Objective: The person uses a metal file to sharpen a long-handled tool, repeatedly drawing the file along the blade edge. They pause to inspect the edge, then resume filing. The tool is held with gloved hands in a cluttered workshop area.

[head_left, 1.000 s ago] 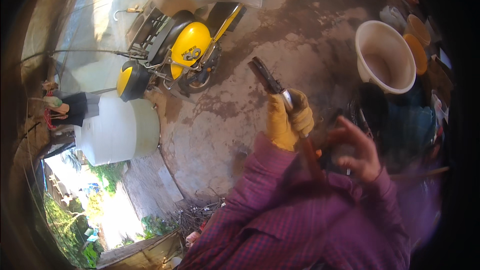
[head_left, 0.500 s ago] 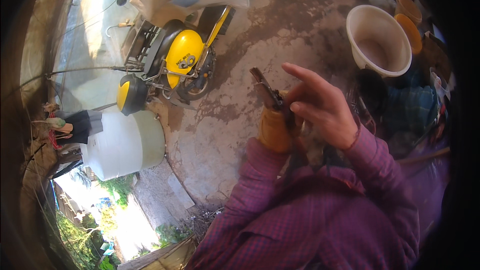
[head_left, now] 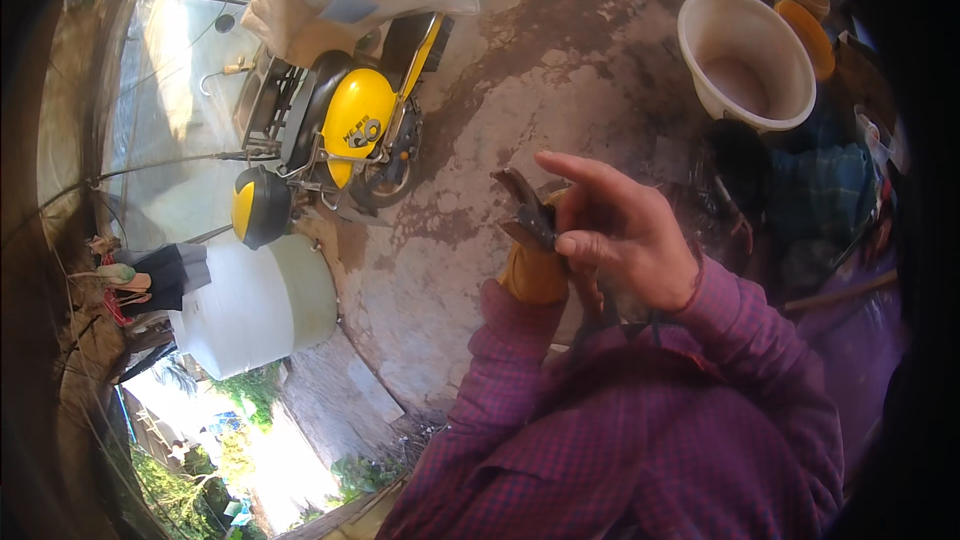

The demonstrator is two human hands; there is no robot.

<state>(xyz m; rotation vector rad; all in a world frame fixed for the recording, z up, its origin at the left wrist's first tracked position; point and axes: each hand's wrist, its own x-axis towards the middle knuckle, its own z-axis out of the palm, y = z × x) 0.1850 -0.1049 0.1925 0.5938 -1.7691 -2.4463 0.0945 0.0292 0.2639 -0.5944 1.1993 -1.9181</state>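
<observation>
A dark, worn hand tool (head_left: pixel 527 212) with two parted jaws, which looks like pruning shears, points up and left in front of my body. My left hand (head_left: pixel 533 272), in a tan-yellow work glove, is closed around its lower part; the glove's fingers are mostly hidden. My bare right hand (head_left: pixel 632 235) is close on the tool's right side. Its index finger stretches out past the jaws, and the thumb tip lies at the tool's base. The other right fingers bend in behind the thumb, partly hidden. Both sleeves are purple checked cloth.
A yellow and black motorbike (head_left: pixel 357 115), partly covered with cloth, stands at upper left. Below it is a white plastic drum (head_left: pixel 255 305). A large pale tub (head_left: pixel 747 58) and an orange basin (head_left: pixel 806 40) stand at upper right. Stained concrete floor (head_left: pixel 470 160) lies between.
The tool's jaws have swung apart wider. My right hand has shifted slightly left and down, its thumb now at the tool's base. The view has turned a little.
</observation>
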